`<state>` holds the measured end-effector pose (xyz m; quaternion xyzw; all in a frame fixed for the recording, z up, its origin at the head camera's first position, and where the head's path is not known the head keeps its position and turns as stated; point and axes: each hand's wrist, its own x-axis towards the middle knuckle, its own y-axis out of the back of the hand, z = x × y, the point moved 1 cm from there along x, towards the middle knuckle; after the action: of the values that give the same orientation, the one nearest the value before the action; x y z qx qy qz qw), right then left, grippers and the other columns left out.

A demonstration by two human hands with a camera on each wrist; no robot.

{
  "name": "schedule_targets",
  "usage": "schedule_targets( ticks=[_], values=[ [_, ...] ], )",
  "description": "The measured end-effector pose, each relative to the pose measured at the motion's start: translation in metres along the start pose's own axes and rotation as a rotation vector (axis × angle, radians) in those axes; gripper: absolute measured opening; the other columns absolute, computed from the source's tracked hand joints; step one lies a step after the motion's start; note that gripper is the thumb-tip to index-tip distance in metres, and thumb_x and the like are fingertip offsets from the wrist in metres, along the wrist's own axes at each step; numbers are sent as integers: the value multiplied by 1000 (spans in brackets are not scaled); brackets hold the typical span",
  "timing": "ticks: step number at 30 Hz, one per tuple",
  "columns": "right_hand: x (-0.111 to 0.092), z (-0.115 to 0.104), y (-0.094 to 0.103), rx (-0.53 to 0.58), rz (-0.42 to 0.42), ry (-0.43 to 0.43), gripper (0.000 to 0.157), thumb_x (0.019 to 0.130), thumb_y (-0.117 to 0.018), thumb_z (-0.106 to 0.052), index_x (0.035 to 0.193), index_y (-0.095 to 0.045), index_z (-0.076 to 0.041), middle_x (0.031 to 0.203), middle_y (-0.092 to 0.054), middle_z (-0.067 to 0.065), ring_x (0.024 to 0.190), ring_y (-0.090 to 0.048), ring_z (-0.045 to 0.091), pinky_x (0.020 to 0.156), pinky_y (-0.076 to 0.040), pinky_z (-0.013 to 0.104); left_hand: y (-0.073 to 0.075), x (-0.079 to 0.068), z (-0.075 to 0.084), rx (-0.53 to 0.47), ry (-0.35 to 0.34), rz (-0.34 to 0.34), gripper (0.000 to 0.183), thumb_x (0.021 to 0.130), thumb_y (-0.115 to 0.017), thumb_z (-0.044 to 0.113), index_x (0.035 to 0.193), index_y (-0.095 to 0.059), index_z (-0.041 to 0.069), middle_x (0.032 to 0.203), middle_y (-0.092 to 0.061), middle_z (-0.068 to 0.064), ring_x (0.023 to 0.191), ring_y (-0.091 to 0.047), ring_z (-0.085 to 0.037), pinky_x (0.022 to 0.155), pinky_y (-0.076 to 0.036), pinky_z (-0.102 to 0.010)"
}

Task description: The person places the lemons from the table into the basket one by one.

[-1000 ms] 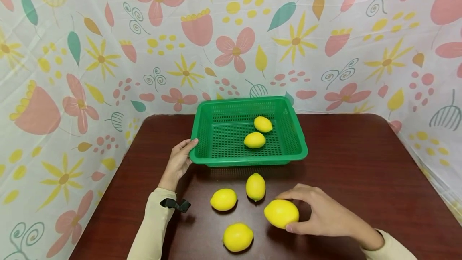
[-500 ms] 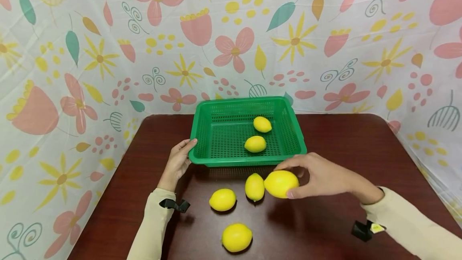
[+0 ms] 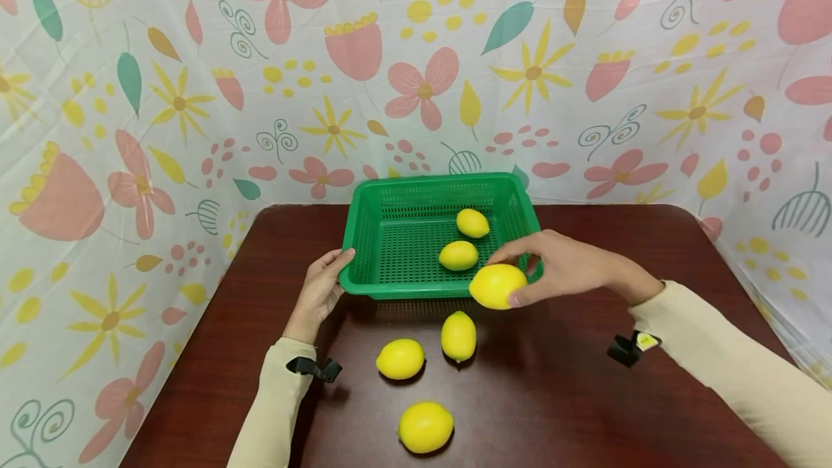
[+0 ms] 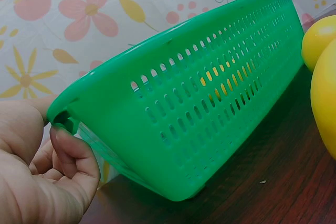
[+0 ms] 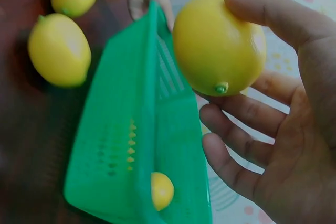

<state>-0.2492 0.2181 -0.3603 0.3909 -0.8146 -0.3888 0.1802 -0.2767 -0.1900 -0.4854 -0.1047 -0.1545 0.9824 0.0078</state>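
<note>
My right hand (image 3: 565, 266) pinches a lemon (image 3: 497, 286) between thumb and fingers, over the front right rim of a green plastic basket (image 3: 416, 287). The right wrist view shows the held lemon (image 5: 218, 45) with its small green stem end facing the camera. At the basket's front left corner, my left hand (image 3: 321, 291) grips the rim; in the left wrist view its thumb and curled fingers (image 4: 73, 153) close on the basket's edge. Two lemons lie inside the basket, one at the back (image 3: 472, 223) and one nearer the front (image 3: 458, 256).
In front of the basket, three lemons rest on the dark wooden table (image 3: 585, 396): one upper (image 3: 458, 336), one left (image 3: 400, 360) and one nearest me (image 3: 425, 427). A floral cloth (image 3: 416, 78) hangs behind and along both sides. Black straps (image 3: 315, 367) hang at both wrists.
My right hand has carried its lemon forward from the table up to the basket's front rim. The front lemon inside has shifted slightly. My left hand has stayed at the corner.
</note>
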Motion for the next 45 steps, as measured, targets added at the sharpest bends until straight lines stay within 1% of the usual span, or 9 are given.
schedule_targets(
  ticks=[3,6,11,15,19,26,32,41,45],
  values=[
    [14,4,13,-5,-28,-24,53,86,-83,-44,133,-67,-24,125,-68,-11,106,-61,11,83,-60,35,1,0,0,-4,2,8,34,102,-67,24,125,-58,1,98,-69,-2,81,-69,-11,71,-59,-25],
    [28,9,26,22,-54,-47,53,87,-83,-42,134,-67,-24,127,-68,-7,105,-61,15,80,-60,34,2,0,0,-6,3,11,35,102,-67,24,126,-57,0,99,-69,-2,83,-70,-11,72,-59,-26],
    [53,17,45,62,-70,-32,51,88,-84,-34,134,-67,-20,124,-69,-1,100,-63,21,73,-61,33,2,1,1,-2,-3,14,36,103,-66,24,128,-56,0,99,-69,-1,84,-70,-11,73,-60,-26],
    [73,29,53,27,-48,-9,50,88,-84,-32,133,-68,-17,119,-71,-2,103,-62,19,75,-60,32,2,1,1,-4,-2,20,35,103,-66,23,127,-57,0,99,-69,-2,83,-70,-11,72,-60,-26],
    [92,42,56,24,-38,-16,49,87,-85,-27,132,-69,-15,114,-72,0,101,-63,20,79,-59,37,1,0,1,-12,1,22,35,102,-67,23,127,-57,0,100,-68,-3,84,-70,-11,72,-60,-26],
    [121,60,53,21,-6,-101,53,87,-84,-33,135,-67,-16,115,-72,0,102,-64,20,93,-52,45,0,1,-1,-9,-1,18,34,103,-66,22,126,-57,-1,99,-68,-3,84,-69,-12,73,-59,-25],
    [144,80,43,-11,65,-144,56,85,-86,-36,134,-68,-17,114,-74,-2,100,-64,20,92,-52,44,-1,2,-1,-13,1,23,27,102,-66,21,120,-60,2,97,-68,-3,83,-69,-12,73,-59,-26],
    [169,104,23,5,92,-196,57,85,-86,-32,135,-67,-12,123,-72,7,109,-67,24,95,-54,46,1,3,-2,-13,-9,34,30,102,-68,22,122,-61,1,97,-69,-3,82,-70,-12,72,-59,-26],
    [176,111,14,-3,94,-256,61,86,-86,-34,138,-65,-12,128,-70,9,114,-65,27,97,-53,47,1,3,-3,-10,-5,35,30,102,-67,21,123,-60,0,98,-69,-4,82,-70,-12,72,-59,-26]
  ],
)
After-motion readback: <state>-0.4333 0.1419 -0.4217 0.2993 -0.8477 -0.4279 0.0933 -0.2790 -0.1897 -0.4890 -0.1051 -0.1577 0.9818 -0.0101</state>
